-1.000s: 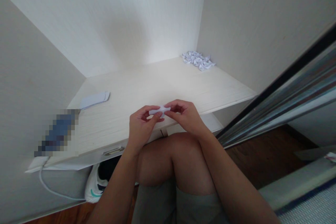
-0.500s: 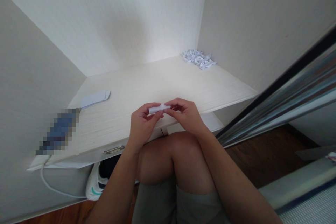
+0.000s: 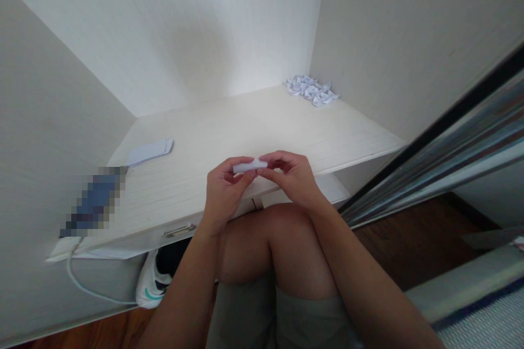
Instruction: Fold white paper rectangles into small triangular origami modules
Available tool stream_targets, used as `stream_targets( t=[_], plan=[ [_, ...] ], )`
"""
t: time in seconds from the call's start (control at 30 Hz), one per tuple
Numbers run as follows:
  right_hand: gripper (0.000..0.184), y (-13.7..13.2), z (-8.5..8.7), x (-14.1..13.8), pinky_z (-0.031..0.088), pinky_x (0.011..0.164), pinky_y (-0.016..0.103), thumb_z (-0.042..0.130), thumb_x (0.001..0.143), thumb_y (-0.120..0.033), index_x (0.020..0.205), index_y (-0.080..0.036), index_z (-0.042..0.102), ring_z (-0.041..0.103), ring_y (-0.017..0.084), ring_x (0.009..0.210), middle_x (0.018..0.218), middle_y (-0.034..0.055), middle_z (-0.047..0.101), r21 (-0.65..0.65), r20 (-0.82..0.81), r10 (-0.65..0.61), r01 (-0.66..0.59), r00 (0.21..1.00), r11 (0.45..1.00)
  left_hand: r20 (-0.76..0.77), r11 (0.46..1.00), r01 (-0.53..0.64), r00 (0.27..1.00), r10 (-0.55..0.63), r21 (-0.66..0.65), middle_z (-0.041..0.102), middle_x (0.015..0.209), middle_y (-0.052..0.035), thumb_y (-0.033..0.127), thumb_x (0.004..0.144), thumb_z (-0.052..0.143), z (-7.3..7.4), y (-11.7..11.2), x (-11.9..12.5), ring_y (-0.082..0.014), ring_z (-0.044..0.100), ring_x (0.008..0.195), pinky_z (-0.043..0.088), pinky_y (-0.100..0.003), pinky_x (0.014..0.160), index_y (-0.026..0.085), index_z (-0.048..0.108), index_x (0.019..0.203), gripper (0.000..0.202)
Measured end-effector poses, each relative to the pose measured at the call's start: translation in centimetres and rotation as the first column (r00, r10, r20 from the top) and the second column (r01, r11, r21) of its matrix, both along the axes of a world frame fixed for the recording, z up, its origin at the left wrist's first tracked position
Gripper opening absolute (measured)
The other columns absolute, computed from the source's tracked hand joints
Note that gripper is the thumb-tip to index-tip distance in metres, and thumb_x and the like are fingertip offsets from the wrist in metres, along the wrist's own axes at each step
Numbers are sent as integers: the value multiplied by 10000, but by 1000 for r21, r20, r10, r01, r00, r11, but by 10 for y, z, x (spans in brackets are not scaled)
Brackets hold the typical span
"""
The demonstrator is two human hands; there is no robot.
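Note:
Between my two hands is a narrow strip of folded white paper (image 3: 249, 166), held level just above the front edge of the white desk (image 3: 213, 131). My left hand (image 3: 227, 185) pinches its left part with thumb and fingers. Its right end is gripped by my right hand (image 3: 289, 174), and the two thumbs nearly meet beneath it. A pile of folded white paper pieces (image 3: 311, 90) lies at the desk's back right corner. To the left rests a small stack of white paper sheets (image 3: 149, 151).
A blurred-out device (image 3: 96, 202) lies at the desk's left edge, with a white cable (image 3: 88, 292) hanging down. Under the desk front are a drawer handle (image 3: 179, 230) and a white shoe (image 3: 149, 283). Walls enclose the left, back and right; a dark-edged sliding door (image 3: 434, 125) stands right.
Both hands keep hold of the paper strip, with only slight finger movement. The whole view has shifted a little; the pile and the sheets lie as before.

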State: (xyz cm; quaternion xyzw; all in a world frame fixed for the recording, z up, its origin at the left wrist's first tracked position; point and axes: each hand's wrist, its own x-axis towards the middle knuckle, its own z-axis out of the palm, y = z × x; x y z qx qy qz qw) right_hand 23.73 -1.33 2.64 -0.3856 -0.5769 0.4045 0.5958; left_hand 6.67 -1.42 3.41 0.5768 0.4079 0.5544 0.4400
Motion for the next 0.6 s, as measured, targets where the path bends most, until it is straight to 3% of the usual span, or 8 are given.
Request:
stream_targets(
  t=[0.23,0.6],
  plan=[
    [198,0,-2,-1,565,756,319,872,741,-298,905,-210,805,687,172,788,826,23,768,11,-40,15,-15,999,1000,0,1000,-1,1000,1,12,810,890,-58,295,752,883,-3,1,-1,-189,763,776,611,-288,712,185,779,1013,301],
    [187,2,-4,0,550,803,317,816,811,-246,985,-188,780,677,164,817,880,30,747,62,138,-65,57,988,996,-162,979,-57,983,90,196,755,1083,-76,281,817,817,-6,2,0,-206,716,990,595,-275,738,193,768,957,173]
  ],
)
